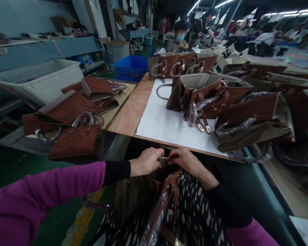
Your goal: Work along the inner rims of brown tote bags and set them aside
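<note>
A brown handbag (135, 196) lies tilted in my lap, its mouth open toward the table. My left hand (146, 162) is closed at the far part of the bag's rim, fingers curled over the edge. Opposite it, my right hand (188, 164) pinches the same rim, with the thumb and fingertips close to the left ones. A plastic-wrapped handle (155, 218) of this bag hangs toward me. The fingertips partly hide the edge between them, and the inside of the bag is dark.
Several brown handbags (207, 99) stand on the white sheet (156, 119) across the table. More bag pieces (74, 136) are piled at left beside a white bin (41, 77). A blue crate (130, 66) stands behind. A masked person (178, 42) sits across the table.
</note>
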{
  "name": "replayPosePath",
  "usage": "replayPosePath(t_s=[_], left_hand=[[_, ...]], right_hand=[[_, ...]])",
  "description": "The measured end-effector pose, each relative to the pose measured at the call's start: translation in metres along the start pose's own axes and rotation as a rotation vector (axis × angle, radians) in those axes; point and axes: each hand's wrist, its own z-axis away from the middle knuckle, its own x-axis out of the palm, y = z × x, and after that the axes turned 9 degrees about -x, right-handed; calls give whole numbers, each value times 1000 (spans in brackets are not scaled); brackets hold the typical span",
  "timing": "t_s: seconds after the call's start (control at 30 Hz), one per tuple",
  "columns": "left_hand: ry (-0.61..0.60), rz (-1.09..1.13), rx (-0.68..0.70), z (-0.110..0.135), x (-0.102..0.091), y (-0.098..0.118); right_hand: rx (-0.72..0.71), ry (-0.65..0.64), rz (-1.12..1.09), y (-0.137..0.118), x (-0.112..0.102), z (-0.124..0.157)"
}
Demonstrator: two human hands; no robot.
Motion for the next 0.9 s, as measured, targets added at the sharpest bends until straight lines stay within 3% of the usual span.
replayPosePath(t_s=[0.2, 0.57, 0.9], left_hand=[[19, -112, 3, 2, -2, -2], [-40, 177, -101, -4, -7, 4], [-37, 102, -52, -3, -4, 7]], right_hand=[[21, 38, 32, -8, 0, 1], [47, 67, 13, -6, 5, 2], [48, 28, 47, -5, 2, 4]])
